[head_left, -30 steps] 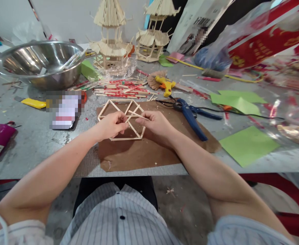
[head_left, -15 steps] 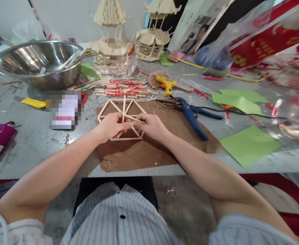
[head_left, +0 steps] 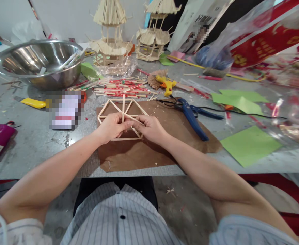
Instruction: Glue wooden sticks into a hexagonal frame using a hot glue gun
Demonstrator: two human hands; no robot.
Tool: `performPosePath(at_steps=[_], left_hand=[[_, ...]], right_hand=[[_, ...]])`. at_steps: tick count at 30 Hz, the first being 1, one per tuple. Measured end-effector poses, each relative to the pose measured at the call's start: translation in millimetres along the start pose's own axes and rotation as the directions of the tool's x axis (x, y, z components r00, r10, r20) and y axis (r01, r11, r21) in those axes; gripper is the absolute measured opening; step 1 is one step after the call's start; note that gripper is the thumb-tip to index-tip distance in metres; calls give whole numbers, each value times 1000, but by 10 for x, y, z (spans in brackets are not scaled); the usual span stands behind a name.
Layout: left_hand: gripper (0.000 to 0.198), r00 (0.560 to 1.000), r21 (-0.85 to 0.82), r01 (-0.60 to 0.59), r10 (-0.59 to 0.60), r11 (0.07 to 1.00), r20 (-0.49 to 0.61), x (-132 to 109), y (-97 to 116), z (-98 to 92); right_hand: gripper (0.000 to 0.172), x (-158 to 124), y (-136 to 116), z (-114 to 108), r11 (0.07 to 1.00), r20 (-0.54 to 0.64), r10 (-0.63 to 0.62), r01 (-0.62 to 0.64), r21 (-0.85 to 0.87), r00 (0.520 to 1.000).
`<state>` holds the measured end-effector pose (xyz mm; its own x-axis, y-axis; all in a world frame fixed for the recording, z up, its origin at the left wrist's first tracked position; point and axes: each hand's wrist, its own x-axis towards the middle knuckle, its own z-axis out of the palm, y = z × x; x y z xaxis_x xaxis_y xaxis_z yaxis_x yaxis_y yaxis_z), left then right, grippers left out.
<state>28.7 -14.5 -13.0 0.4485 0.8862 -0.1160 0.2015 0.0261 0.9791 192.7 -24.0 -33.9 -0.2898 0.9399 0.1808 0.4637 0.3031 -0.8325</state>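
Note:
A six-sided frame of thin wooden sticks (head_left: pixel 104 108), with spokes meeting at its middle, is held over a brown sheet (head_left: pixel 144 154). My left hand (head_left: pixel 113 126) is closed at the centre, pinching an upright wooden stick (head_left: pixel 124 105) that rises above the frame. My right hand (head_left: pixel 151 127) is closed too, its thumb and finger pinching a slanting wooden stick (head_left: pixel 132 118) whose far end meets the upright one. Both sets of fingertips nearly touch, and they hide the joint beneath them. Whether the left fingers also grip the frame is hidden.
Beyond the frame lie a pile of sticks with red wrappers (head_left: pixel 125 86), a yellow glue gun (head_left: pixel 167 85) and blue-handled pliers (head_left: pixel 192 119). At left are a steel bowl (head_left: pixel 14 64), a yellow cutter (head_left: pixel 33 102) and a phone (head_left: pixel 65 110). Two stick pagodas (head_left: pixel 110 47) stand behind.
My right hand has shifted slightly, and its slanting stick now lies a little differently against the upright one. The left hand and the frame stay almost still.

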Motion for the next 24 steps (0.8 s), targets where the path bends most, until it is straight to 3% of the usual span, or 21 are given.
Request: performPosePath(at_steps=[7, 14, 24], left_hand=[[12, 984, -140, -18, 43, 990, 175, -2, -20, -37], [26, 968, -200, 41, 11, 979, 251, -12, -11, -65], [31, 944, -282, 75, 24, 956, 330, -16, 4, -69]], right_hand=[[50, 4, -48, -24, 985, 122, 16, -36, 167, 992], [51, -12, -49, -10, 928, 273, -29, -76, 366, 962], [52, -18, -104, -20, 924, 312, -36, -87, 373, 949]])
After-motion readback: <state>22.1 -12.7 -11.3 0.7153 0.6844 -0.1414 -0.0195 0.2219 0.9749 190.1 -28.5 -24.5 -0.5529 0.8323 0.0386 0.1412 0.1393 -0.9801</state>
